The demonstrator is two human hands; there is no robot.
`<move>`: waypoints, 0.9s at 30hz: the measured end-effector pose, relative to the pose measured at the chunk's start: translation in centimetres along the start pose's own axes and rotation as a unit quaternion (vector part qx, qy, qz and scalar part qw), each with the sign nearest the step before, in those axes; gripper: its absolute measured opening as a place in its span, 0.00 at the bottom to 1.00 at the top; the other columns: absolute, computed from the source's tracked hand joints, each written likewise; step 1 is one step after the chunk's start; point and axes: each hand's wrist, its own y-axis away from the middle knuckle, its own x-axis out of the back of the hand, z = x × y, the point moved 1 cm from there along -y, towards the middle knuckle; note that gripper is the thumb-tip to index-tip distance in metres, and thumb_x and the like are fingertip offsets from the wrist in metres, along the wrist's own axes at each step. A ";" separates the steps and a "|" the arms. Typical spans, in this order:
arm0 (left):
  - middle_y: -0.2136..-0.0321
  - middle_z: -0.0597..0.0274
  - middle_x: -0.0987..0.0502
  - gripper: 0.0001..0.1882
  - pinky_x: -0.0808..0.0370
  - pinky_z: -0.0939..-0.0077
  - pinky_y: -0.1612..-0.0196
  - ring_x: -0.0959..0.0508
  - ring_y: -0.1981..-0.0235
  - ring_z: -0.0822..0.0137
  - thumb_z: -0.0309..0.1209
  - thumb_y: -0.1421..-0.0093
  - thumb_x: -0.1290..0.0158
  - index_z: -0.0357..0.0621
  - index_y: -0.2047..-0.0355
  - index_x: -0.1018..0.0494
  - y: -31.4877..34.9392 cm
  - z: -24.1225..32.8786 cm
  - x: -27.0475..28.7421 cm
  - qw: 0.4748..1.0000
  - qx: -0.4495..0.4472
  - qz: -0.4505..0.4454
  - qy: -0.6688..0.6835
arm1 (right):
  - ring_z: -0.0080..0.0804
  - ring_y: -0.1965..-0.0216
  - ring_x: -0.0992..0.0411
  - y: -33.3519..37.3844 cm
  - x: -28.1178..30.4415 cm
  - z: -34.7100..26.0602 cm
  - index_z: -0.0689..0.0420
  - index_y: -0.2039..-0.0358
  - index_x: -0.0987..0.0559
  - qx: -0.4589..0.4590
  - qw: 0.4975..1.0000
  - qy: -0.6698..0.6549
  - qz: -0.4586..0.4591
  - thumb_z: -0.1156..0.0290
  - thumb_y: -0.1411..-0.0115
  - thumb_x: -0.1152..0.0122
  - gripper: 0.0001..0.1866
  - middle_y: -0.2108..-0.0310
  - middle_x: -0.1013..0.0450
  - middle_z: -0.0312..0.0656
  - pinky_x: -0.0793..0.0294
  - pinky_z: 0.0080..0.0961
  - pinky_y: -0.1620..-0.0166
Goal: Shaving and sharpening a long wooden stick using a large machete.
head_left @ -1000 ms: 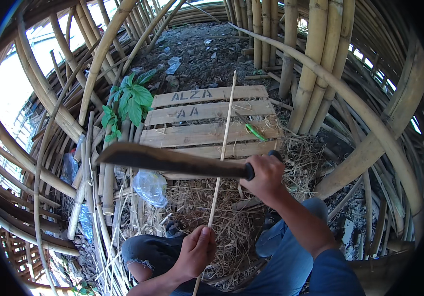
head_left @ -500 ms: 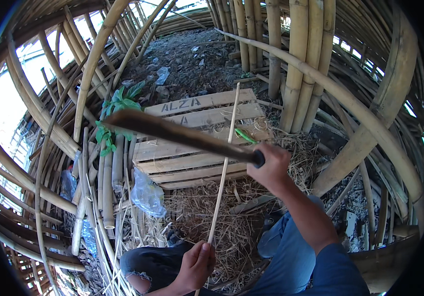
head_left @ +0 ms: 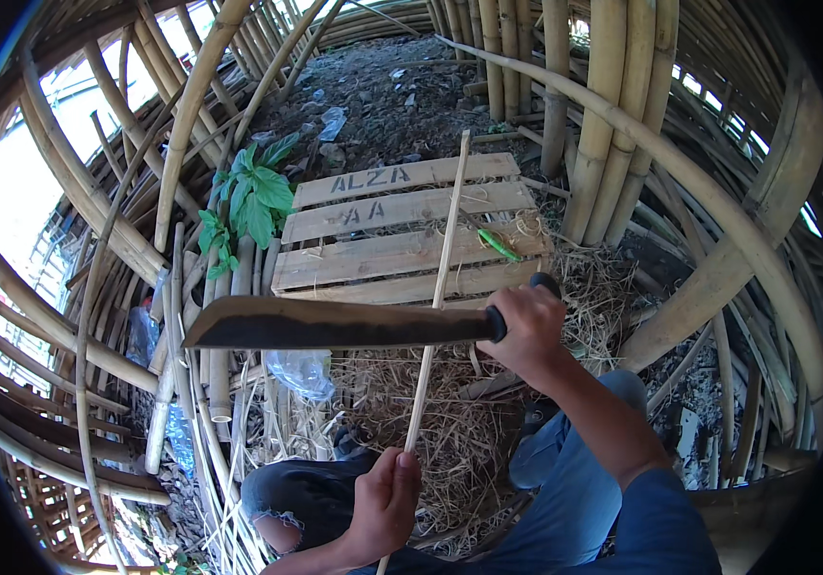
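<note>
My right hand (head_left: 529,331) is closed around the black handle of a machete (head_left: 335,326). Its long dark blade points left, nearly level, and passes in front of a thin pale bamboo strip (head_left: 449,230). Whether blade and strip touch, I cannot tell. Low in the picture, my left hand (head_left: 384,500) grips that strip near its lower end, thumb along it. The strip slants up and away over a wooden slatted crate (head_left: 363,259), which is partly hidden by the blade. A small green-handled tool (head_left: 498,245) rests on the crate's right side.
Wood shavings (head_left: 450,422) cover the ground between my knees. Clear plastic (head_left: 301,372) lies left of them. Bamboo poles (head_left: 613,125) stand at the back right, with a leaning pole (head_left: 718,225) beside them. A leafy plant (head_left: 256,196) and long bamboo pieces (head_left: 220,374) are on the left.
The machete has come down and toward me, from a tilted, blurred position to nearly level. My left hand keeps its grip on the bamboo strip.
</note>
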 end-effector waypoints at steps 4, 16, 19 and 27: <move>0.85 0.72 0.36 0.16 0.42 0.83 0.81 0.40 0.83 0.84 0.36 0.30 0.61 0.40 0.73 0.35 -0.2 0.7 0.0 1.000 -0.001 0.003 -0.003 | 0.34 0.83 0.32 -0.4 -0.7 1.6 0.50 0.83 0.31 -0.014 1.000 0.015 0.019 0.71 0.72 0.28 0.18 0.86 0.34 0.35 0.36 0.32 0.77; 0.85 0.73 0.37 0.17 0.42 0.83 0.81 0.41 0.83 0.83 0.37 0.30 0.61 0.40 0.74 0.36 -0.3 1.6 -0.1 0.999 0.037 -0.023 0.032 | 0.31 0.83 0.31 -0.1 -1.1 4.7 0.50 0.83 0.31 0.008 0.994 0.086 0.069 0.69 0.65 0.31 0.14 0.87 0.33 0.34 0.34 0.29 0.77; 0.85 0.73 0.37 0.17 0.42 0.84 0.81 0.41 0.83 0.83 0.37 0.30 0.62 0.40 0.74 0.35 0.0 0.2 0.2 0.998 0.048 -0.021 0.024 | 0.34 0.82 0.29 0.4 -1.6 5.7 0.51 0.82 0.29 -0.030 0.993 0.100 0.051 0.71 0.63 0.32 0.12 0.86 0.32 0.36 0.32 0.31 0.76; 0.84 0.72 0.39 0.14 0.44 0.82 0.82 0.43 0.85 0.80 0.37 0.31 0.59 0.43 0.71 0.34 1.9 -2.4 0.0 0.994 -0.027 0.039 0.100 | 0.46 0.76 0.23 0.0 -0.7 12.0 0.56 0.81 0.24 -0.387 0.900 0.198 0.015 0.69 0.58 0.38 0.05 0.83 0.26 0.46 0.24 0.38 0.70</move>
